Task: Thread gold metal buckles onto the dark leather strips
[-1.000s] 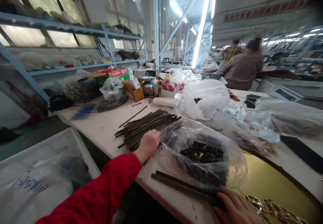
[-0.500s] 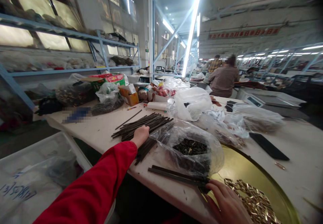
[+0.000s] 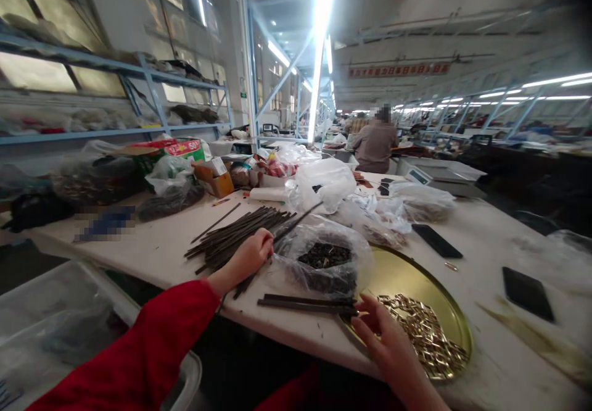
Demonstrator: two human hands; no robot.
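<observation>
My left hand (image 3: 251,254), in a red sleeve, is closed around one dark thin rod (image 3: 296,222) lifted at an angle from a loose pile of dark rods (image 3: 231,237) on the white table. My right hand (image 3: 382,331) rests at the table's front edge, fingers pinched on the end of a small bundle of dark strips (image 3: 305,303). Between both hands stands a clear plastic bag of small dark parts (image 3: 326,257). A round gold tray (image 3: 416,278) with a heap of small gold metal pieces (image 3: 428,337) lies to the right of my right hand.
Plastic bags (image 3: 324,182), cartons (image 3: 215,176) and a paper roll crowd the table's far side. Two dark flat slabs (image 3: 527,284) lie on the right. A white bin (image 3: 69,312) stands below left. Blue shelving (image 3: 143,78) lines the left wall. A person (image 3: 374,145) sits at the far end.
My left hand has picked one rod out of the pile and lifted it at a slant. The view has swung right, showing more of the gold tray; my right hand stays on the strips.
</observation>
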